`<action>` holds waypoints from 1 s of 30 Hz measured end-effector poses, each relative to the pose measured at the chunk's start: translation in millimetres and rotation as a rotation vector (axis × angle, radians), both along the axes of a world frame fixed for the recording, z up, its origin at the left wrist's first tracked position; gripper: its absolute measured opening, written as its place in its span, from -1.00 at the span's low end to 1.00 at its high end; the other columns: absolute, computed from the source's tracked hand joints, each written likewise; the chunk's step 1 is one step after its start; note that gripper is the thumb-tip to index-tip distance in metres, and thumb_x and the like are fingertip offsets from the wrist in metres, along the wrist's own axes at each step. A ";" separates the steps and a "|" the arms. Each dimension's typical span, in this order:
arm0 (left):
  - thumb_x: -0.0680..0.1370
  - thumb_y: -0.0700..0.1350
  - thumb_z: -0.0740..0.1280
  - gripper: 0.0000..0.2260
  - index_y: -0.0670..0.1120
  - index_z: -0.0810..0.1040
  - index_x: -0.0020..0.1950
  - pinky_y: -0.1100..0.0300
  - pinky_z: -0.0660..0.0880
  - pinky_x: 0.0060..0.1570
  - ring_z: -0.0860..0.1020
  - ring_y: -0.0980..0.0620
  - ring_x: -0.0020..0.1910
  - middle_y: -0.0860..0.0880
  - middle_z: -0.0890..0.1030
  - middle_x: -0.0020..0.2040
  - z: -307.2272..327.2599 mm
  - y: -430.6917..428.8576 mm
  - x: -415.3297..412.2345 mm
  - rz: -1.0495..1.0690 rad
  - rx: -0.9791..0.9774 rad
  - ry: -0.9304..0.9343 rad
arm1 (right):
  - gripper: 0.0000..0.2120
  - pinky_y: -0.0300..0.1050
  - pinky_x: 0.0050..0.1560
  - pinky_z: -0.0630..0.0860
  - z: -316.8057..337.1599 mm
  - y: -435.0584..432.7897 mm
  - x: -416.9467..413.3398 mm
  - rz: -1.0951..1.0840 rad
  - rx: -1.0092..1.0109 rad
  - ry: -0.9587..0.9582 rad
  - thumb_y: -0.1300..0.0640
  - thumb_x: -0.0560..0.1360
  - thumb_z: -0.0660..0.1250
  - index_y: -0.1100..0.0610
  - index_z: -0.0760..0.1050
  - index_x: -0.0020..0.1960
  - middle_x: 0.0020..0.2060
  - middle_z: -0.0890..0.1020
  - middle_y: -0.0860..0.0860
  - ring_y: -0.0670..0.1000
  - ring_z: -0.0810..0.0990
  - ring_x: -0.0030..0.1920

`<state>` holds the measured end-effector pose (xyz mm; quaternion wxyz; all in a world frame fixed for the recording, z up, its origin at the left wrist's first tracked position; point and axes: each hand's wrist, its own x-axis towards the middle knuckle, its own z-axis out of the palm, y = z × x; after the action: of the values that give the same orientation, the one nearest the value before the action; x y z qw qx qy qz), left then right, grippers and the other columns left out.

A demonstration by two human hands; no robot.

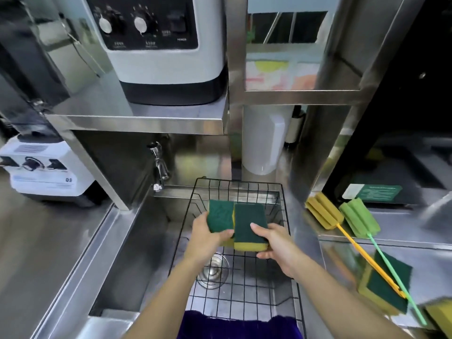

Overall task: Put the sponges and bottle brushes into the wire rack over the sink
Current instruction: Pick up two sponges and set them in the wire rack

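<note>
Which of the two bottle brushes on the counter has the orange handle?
The yellow bottle brush, the left one nearer the wire rack; the green bottle brush beside it has a green handle.

Bunch of stuff you can't really make out here. The left sponge (219,217) is half tucked behind the right sponge (249,222), and fingers cover both near edges. Another sponge (440,316) at the bottom right corner gets chopped by the frame edge. The purple cloth (238,326) runs off the bottom. Labels on the white machine (156,47) up top are too blurry to read, same with the green sign (378,192).
</note>
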<state>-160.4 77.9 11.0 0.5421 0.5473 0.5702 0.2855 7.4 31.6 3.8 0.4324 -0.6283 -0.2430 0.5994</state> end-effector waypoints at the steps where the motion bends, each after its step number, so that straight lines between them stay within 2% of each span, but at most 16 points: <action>1: 0.28 -0.20 0.53 -0.48 0.00 0.43 0.17 0.16 0.51 0.13 0.51 0.00 0.13 -0.04 0.47 0.15 -6.4 8.8 -2.1 -0.104 0.026 0.083 | -0.80 -0.11 -0.30 0.53 -4.5 9.2 -1.6 -0.022 -0.025 0.011 0.05 0.46 0.37 0.12 0.49 0.03 -0.09 0.64 0.03 0.02 0.60 -0.24; 3: 0.26 -0.20 0.55 -0.17 0.03 0.20 0.41 0.17 0.39 0.27 0.36 0.04 0.22 -0.01 0.27 0.20 -10.2 7.8 -0.6 -0.231 0.041 0.260 | -0.78 -0.10 -0.29 0.53 -8.7 11.0 -0.1 -0.055 -0.039 0.027 0.07 0.47 0.36 0.14 0.50 0.06 -0.08 0.63 0.04 0.04 0.59 -0.21; 4: 0.28 -0.20 0.54 -0.08 0.04 0.06 0.48 0.15 0.38 0.28 0.33 0.03 0.23 -0.02 0.23 0.22 -12.0 4.9 0.7 -0.260 0.064 0.319 | -0.76 -0.11 -0.30 0.53 -10.9 10.3 1.1 -0.050 -0.028 0.010 0.07 0.47 0.36 0.14 0.50 0.09 -0.08 0.63 0.03 0.04 0.59 -0.18; 6: 0.38 -0.15 0.47 -0.09 0.05 -0.08 0.53 0.07 0.42 0.24 0.37 -0.05 0.23 -0.08 0.24 0.26 -18.7 5.9 0.2 -0.295 0.146 0.462 | -0.79 -0.12 -0.29 0.53 -15.2 15.8 -2.9 -0.036 -0.032 -0.045 0.07 0.48 0.35 0.10 0.48 0.08 -0.09 0.60 -0.02 0.03 0.56 -0.11; 8: 0.47 -0.12 0.37 -0.23 0.04 -0.04 0.53 0.03 0.46 0.19 0.41 -0.11 0.22 -0.12 0.27 0.32 -28.7 11.7 -3.2 -0.334 0.225 0.643 | -0.79 -0.12 -0.27 0.54 -20.8 22.5 -9.9 -0.030 -0.058 -0.063 0.07 0.48 0.35 0.10 0.48 0.09 -0.07 0.59 -0.03 0.05 0.56 -0.04; 10: 0.48 -0.17 0.32 -0.29 -0.03 0.00 0.53 0.05 0.42 0.27 0.33 -0.12 0.35 -0.18 0.17 0.45 -34.3 13.9 -3.0 -0.356 0.297 0.793 | -0.79 -0.13 -0.30 0.54 -27.3 27.9 -12.7 -0.034 -0.081 -0.076 0.07 0.48 0.36 0.09 0.49 0.09 0.03 0.61 0.03 0.10 0.59 0.05; 12: 0.43 -0.22 0.37 -0.30 -0.12 0.12 0.50 0.06 0.33 0.37 0.20 -0.15 0.47 -0.21 0.06 0.53 -36.2 15.6 0.3 -0.339 0.451 0.932 | -0.86 -0.14 -0.30 0.53 -32.9 31.3 -14.1 -0.034 -0.099 -0.083 0.07 0.48 0.35 0.04 0.50 0.03 0.09 0.62 0.06 0.13 0.59 0.12; 14: 0.36 -0.16 0.43 -0.37 -0.19 0.32 0.40 -0.04 0.19 0.45 0.17 -0.18 0.50 -0.21 0.13 0.54 -34.5 21.3 0.4 -0.380 0.615 1.093 | -0.78 -0.14 -0.30 0.55 -36.6 34.6 -16.8 -0.009 -0.107 -0.087 0.09 0.48 0.35 0.09 0.49 0.11 0.08 0.62 0.06 0.12 0.59 0.13; 15: 0.39 -0.13 0.39 -0.40 -0.20 0.31 0.40 -0.08 0.09 0.48 0.14 -0.18 0.51 -0.19 0.14 0.54 -36.5 24.3 -0.7 -0.440 0.633 1.159 | -0.73 -0.13 -0.29 0.57 -36.6 36.2 -19.0 0.002 -0.107 -0.099 0.10 0.49 0.34 0.13 0.48 0.17 0.06 0.62 0.06 0.10 0.59 0.12; 17: 0.48 -0.14 0.26 -0.45 -0.19 0.19 0.44 -0.08 -0.07 0.50 0.18 -0.16 0.48 -0.17 0.21 0.51 -37.8 27.7 -2.3 -0.523 0.551 1.200 | -0.70 -0.11 -0.22 0.59 -35.6 38.7 -21.8 -0.011 -0.109 -0.133 0.12 0.50 0.33 0.16 0.45 0.21 0.02 0.59 0.04 0.09 0.58 0.09; 19: 0.50 -0.16 0.21 -0.47 -0.17 0.16 0.45 -0.07 -0.09 0.50 0.26 -0.16 0.43 -0.16 0.28 0.46 -38.3 31.1 -4.3 -0.523 0.536 1.209 | -0.71 -0.06 -0.13 0.61 -37.0 40.6 -20.1 -0.077 -0.112 -0.160 0.10 0.50 0.32 0.14 0.44 0.20 0.06 0.57 0.04 0.09 0.57 0.07; 21: 0.50 -0.16 0.21 -0.47 -0.16 0.15 0.45 -0.08 -0.11 0.50 0.25 -0.17 0.44 -0.17 0.27 0.47 -37.4 31.4 -4.3 -0.548 0.533 1.216 | -0.71 0.04 0.00 0.61 -38.5 41.8 -15.6 -0.165 -0.121 -0.187 0.08 0.50 0.33 0.14 0.43 0.18 0.10 0.57 0.07 0.09 0.57 0.02; 23: 0.50 -0.15 0.21 -0.48 -0.17 0.16 0.44 -0.09 -0.11 0.50 0.23 -0.17 0.45 -0.18 0.24 0.49 -36.2 30.7 -4.9 -0.579 0.540 1.226 | -0.67 0.07 0.04 0.56 -40.7 43.3 -13.5 -0.212 -0.131 -0.199 0.07 0.50 0.33 0.17 0.40 0.20 0.10 0.57 0.09 0.10 0.55 0.05; 27: 0.51 -0.19 0.19 -0.49 -0.18 0.16 0.45 -0.07 -0.10 0.51 0.18 -0.12 0.49 -0.15 0.21 0.52 -36.5 32.8 -5.0 -0.573 0.556 1.210 | -0.63 0.09 0.18 0.45 -45.8 50.4 -13.9 -0.148 -0.161 -0.290 0.05 0.48 0.34 0.20 0.33 0.18 -0.01 0.54 0.08 0.09 0.50 0.04; 30: 0.51 -0.22 0.17 -0.50 -0.18 0.17 0.45 -0.06 -0.11 0.50 0.15 -0.08 0.51 -0.14 0.21 0.53 -37.8 33.0 -5.9 -0.567 0.572 1.185 | -0.65 0.03 0.18 0.42 -50.1 55.6 -18.9 -0.058 -0.192 -0.362 0.01 0.49 0.33 0.20 0.35 0.13 0.02 0.56 0.09 0.10 0.51 0.05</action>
<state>-166.3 110.9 -26.8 0.0298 0.8582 0.5072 -0.0733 -11.5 87.2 -46.3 0.3369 -0.7708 -0.2401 0.4845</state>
